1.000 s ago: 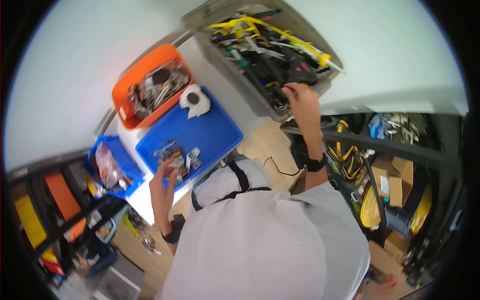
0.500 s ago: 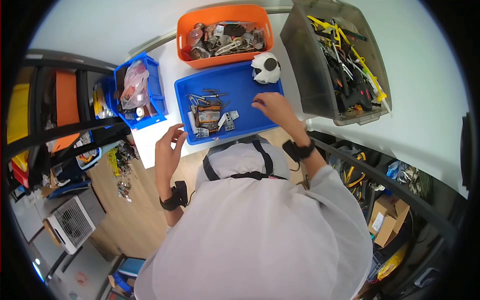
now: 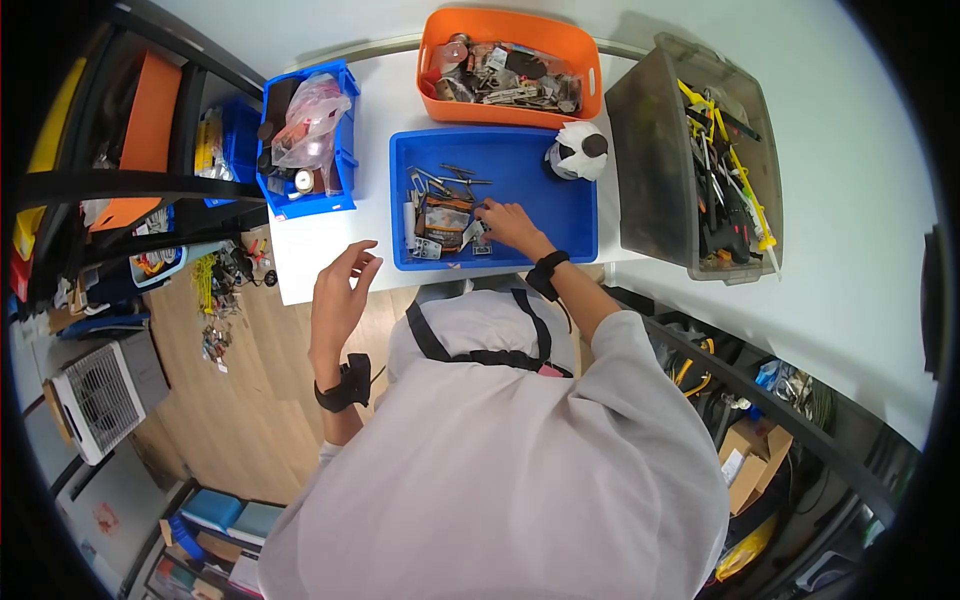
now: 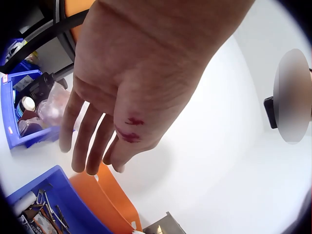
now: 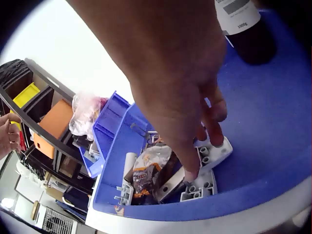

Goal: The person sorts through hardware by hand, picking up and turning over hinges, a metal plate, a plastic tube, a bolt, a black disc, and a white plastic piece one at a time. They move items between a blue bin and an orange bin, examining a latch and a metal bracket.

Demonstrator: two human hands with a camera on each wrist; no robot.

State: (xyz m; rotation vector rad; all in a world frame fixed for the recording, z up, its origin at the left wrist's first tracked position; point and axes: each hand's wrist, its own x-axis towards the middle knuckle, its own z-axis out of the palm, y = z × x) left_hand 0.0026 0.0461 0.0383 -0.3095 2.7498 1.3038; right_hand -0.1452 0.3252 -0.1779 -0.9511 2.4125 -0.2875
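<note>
One plastic piece (image 5: 220, 152) – pale grey, with round hollow sockets – slants low in the right wrist view, right of centre. A second plastic piece (image 5: 200, 189), also pale and socketed, lies just below it – both inside the blue tray (image 5: 268, 117).

High up and farthest back, the head view looked forward and down over the grey shirt (image 3: 500, 470); the left wrist view peered close past the left hand (image 4: 136, 78), the right wrist view close past the right hand (image 5: 175, 97), all three sharing the blue tray (image 3: 530, 165).
</note>
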